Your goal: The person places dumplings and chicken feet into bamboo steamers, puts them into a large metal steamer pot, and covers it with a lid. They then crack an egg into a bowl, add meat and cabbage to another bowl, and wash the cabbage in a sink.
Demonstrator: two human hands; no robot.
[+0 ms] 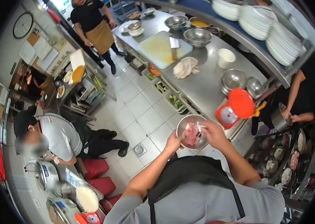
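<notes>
A metal bowl [202,142] is held in front of my body, above the tiled floor. Pink raw meat [191,134] lies inside it. At the bowl's left rim, my left hand [174,142] is closed on the edge. My right hand [215,133] reaches over the right side, its fingers bent together beside the meat. Something small and pale shows near those fingertips; I cannot make out what it is. Just beyond the right hand, an orange kitchen scale [227,115] with a round orange pan [241,103] sits at the counter's corner.
The steel counter [211,74] carries a cutting board [153,48], a cleaver [174,47], a cloth [186,67] and metal bowls [235,80]. Plates [256,22] are stacked on the shelf above. One co-worker [60,134] bends at left; another [92,22] stands behind; a third [306,86] handles a pot.
</notes>
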